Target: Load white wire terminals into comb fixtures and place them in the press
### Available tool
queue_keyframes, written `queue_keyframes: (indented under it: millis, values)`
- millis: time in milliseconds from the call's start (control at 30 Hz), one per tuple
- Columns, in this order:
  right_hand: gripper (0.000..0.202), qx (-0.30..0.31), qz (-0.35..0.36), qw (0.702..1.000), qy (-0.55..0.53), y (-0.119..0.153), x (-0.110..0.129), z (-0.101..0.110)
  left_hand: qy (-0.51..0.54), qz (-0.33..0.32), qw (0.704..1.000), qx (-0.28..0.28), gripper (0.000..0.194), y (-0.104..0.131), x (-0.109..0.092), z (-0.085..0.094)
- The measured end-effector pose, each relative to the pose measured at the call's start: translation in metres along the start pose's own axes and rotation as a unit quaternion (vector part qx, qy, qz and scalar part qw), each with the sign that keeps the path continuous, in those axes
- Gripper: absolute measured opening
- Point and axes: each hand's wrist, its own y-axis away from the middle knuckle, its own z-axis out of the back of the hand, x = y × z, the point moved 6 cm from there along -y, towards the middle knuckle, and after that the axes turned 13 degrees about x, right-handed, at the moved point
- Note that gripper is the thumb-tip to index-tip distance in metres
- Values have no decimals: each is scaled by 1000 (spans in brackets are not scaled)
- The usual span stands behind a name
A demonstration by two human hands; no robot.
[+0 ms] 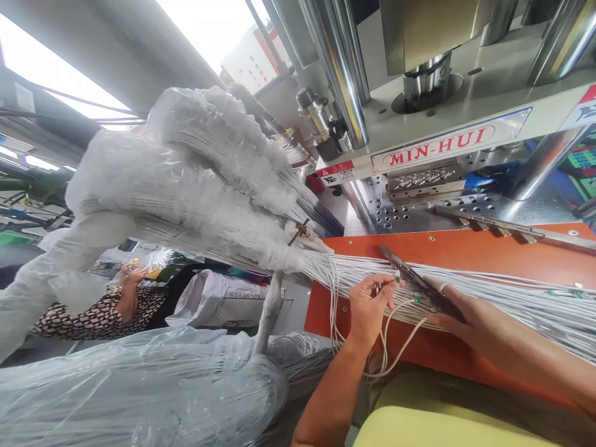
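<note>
Between the fingertips of my left hand (372, 304) is a small green connector (399, 280) on a white cable, held at the left part of a dark metal bar (412, 276). My right hand (470, 320) grips the lower right end of this bar. Another green connector (418, 298) sits at the bar's near edge, its cable looping down toward me. Beneath both hands a thick bundle of white cables (516, 304) lies across the orange table (372, 246).
A press machine (456, 112) stands behind the table, with a second metal bar (512, 230) before it. Plastic-wrapped cable bundles (186, 167) hang on a rack at the left. A person in a patterned top (100, 313) works farther left.
</note>
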Motion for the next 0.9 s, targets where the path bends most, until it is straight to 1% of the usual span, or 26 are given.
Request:
queue_keyframes:
  millis: [67,100,200,267,333,433,500,567,667,767,900]
  values:
    - [46,18,-8,1000,-10,0,2,-2,-81,-17,997,-3,25,1,-5,1]
    - [46,18,-14,1000,-11,0,2,-2,-135,-38,990,-7,25,3,-9,1]
    - [43,5,-32,999,-4,-2,-3,-4,-281,-143,949,-6,18,9,-22,-4]
    - [43,1,-27,1000,1,-5,-10,-9,-327,-204,923,13,21,12,-26,-9]
    - [44,1,-20,1000,11,-9,-20,-14,-355,-234,905,21,23,14,-26,-12]
    - [47,1,-16,1000,20,-14,-32,-18,-396,-247,884,27,24,13,-24,-14]
    - [47,-8,-12,1000,17,-13,-33,-17,-421,-249,872,32,27,13,-21,-16]
    - [43,-12,-3,1000,16,-10,-27,-13,-440,-249,862,33,30,13,-19,-16]
    - [35,8,-5,1000,13,-3,-12,-7,-456,-255,852,35,35,14,-16,-17]
    - [30,21,-20,1000,12,0,-5,-4,-462,-246,851,40,37,14,-13,-18]
    - [28,33,-23,999,7,-2,-2,-5,-460,-197,865,23,37,10,-8,-20]
